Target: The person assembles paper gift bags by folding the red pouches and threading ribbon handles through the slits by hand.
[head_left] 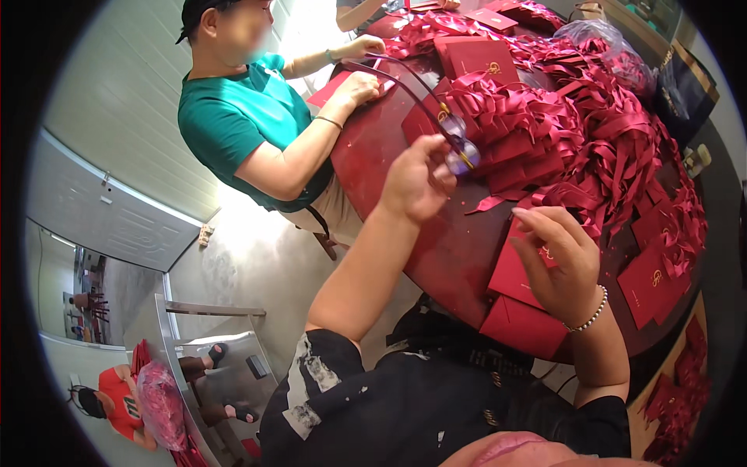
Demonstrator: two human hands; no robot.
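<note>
Glasses with dark arms and a purple sheen on the lenses hang in the left hand, above the near part of the dark red tabletop. The thumb and fingers of that hand pinch them close to the lenses, and the long arms point away toward the co-worker in the green shirt.

The right hand is raised with its fingers loosely curved and the thumb apart from them; nothing shows in its grip. It is over a red packet with a gold mark, though whether it touches it I cannot tell. A beaded bracelet circles that wrist. A second red packet lies nearer the body, partly under the first.

Beyond the hands, a large heap of red ribbons spreads over more packets. To the right lies another gold-marked packet. A clear plastic bag rests at the far right, near a dark bag. On the left, in the background, a person in a red shirt is beside a plastic-wrapped bundle.
</note>
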